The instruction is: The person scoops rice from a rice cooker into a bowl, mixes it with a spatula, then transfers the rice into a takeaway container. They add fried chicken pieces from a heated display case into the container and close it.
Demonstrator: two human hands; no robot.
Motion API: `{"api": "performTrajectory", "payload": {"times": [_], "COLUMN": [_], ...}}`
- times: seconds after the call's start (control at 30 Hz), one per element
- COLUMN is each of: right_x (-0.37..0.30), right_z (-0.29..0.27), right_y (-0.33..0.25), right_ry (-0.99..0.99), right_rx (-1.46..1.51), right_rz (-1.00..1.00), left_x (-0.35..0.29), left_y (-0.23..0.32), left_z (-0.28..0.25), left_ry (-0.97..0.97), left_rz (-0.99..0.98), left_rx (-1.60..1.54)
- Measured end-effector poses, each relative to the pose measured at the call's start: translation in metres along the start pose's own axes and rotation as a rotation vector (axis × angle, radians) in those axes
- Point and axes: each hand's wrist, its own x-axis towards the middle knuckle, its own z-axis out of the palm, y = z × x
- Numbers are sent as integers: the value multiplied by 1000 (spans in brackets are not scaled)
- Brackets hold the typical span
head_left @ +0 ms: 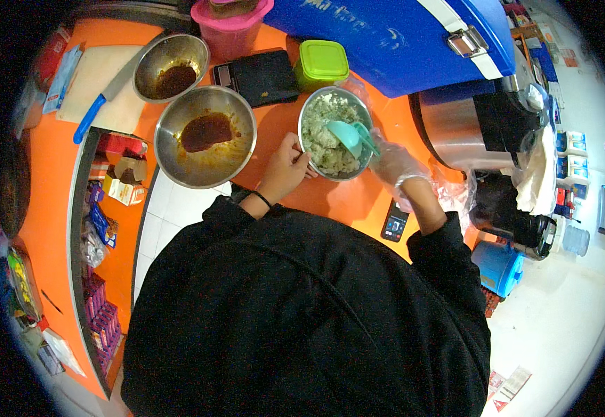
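Observation:
A metal bowl (338,178) of whitish, green-flecked rice (325,142) stands on the orange counter (330,198) before me. At its left rim, my bare left hand (288,167) is closed, with fingers curled against the edge. My right hand (398,167) wears a clear plastic glove and is closed round the handle of a turquoise scoop (345,135). The scoop's rounded head rests in the rice; the glove hides part of the grip. To the left, a larger steel bowl (169,163) and a smaller one (151,57) each contain dark brown sauce.
Behind the bowl are a black scale (264,76), a green-lidded container (323,61) and a blue cooler box (386,42). A rice cooker (448,132) stands right, a phone (395,221) nearer. A blue-handled knife (94,115) lies on a cutting board (90,76) at left.

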Motion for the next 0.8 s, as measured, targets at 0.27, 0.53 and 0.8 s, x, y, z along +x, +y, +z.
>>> {"api": "performTrajectory", "payload": {"times": [0.27, 0.53, 0.8], "right_x": [-37, -53, -70], "right_z": [20, 37, 21], "right_y": [45, 7, -24], "right_ry": [-615, -612, -379], "right_rx": [1306, 1394, 1685], "right_rz": [299, 440, 542], "left_x": [-5, -8, -7], "left_y": [12, 8, -4], "left_z": [24, 19, 8], "left_ry": [-123, -137, -117], "left_rz": [5, -15, -58], "left_rx": [33, 72, 36]}}
